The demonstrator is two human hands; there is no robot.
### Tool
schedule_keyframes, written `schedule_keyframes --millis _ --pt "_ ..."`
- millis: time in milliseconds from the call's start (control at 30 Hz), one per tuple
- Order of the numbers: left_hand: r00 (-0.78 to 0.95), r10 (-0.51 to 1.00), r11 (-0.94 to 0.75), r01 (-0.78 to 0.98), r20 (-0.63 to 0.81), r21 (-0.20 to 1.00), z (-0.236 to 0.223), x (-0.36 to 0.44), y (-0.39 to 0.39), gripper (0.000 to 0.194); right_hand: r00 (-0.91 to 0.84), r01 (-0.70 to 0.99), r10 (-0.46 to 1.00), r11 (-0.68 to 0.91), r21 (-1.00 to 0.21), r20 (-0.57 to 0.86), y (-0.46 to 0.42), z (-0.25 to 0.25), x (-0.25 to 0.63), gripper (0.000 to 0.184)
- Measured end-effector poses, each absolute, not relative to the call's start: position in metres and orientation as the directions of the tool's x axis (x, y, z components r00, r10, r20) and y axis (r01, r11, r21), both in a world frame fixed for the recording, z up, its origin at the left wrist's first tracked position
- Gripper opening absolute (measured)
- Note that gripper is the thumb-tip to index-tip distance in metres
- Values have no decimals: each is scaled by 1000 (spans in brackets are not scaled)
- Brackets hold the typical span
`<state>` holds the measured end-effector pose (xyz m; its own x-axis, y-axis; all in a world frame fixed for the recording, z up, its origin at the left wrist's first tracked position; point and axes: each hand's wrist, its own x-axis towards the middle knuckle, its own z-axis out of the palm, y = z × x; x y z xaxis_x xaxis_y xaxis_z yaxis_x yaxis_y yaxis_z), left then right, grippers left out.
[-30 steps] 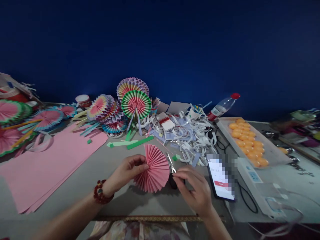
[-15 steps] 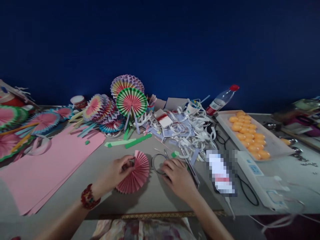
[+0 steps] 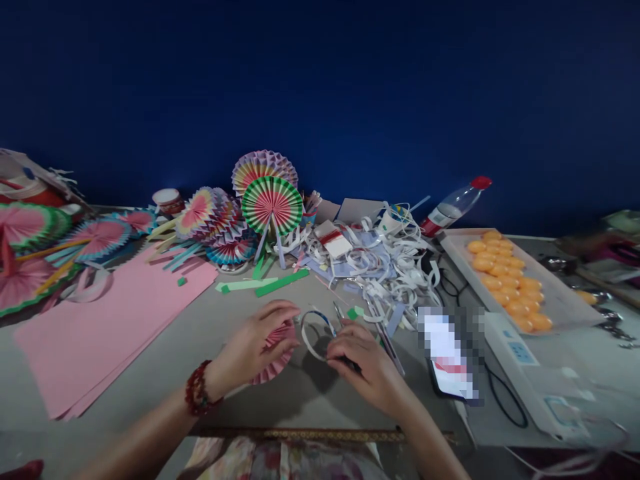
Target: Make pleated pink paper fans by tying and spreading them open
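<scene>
My left hand [image 3: 257, 340] is closed on a pink pleated paper fan [image 3: 273, 357], which is mostly hidden under the fingers. My right hand [image 3: 363, 363] is closed on a thin ring of tape [image 3: 313, 330] that it lifts just above the grey table [image 3: 175, 340], right of the fan. The fingertips of both hands nearly meet at the ring. A red bead bracelet [image 3: 197, 398] sits on my left wrist. Scissors [image 3: 385, 337] lie on the table just beyond my right hand.
Pink paper sheets [image 3: 100, 320] lie at left. Finished coloured paper fans [image 3: 270, 203] stand at the back, beside a heap of white paper strips [image 3: 385, 267]. A phone [image 3: 450, 357], a tray of orange balls [image 3: 505, 280], a power strip [image 3: 520, 363] and a bottle [image 3: 453, 207] are at right.
The fan has folded smaller under my left hand. My right hand left the scissors, took up the tape ring and raised it toward the fan.
</scene>
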<state>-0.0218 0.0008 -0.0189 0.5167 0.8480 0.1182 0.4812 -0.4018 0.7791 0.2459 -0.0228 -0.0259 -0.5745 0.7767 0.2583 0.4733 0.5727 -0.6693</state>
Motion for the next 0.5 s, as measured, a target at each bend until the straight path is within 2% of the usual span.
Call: schedule_keyframes --millis 67,167,300,400,467,500 --pt "489 869 -293 398 70 869 -16 -12 2 40 -598 463 742 628 -625 302 -25 -21 244 8" --pt "400 916 -84 262 -29 962 -21 -2 4 31 -618 484 686 716 -502 383 -28 -16 240 12" --pt "403 906 95 98 -127 991 -30 4 6 26 -616 540 641 767 -346 458 -34 -15 237 17" --pt "399 909 100 68 -118 993 -30 4 4 28 -511 533 678 732 -424 528 -40 -15 239 13" --pt "405 911 48 96 -83 994 -28 4 1 29 -328 534 770 629 -564 548 -42 -14 241 22" --pt "410 910 12 123 -62 992 -26 4 0 28 -238 523 825 553 -649 512 -42 -14 242 26"
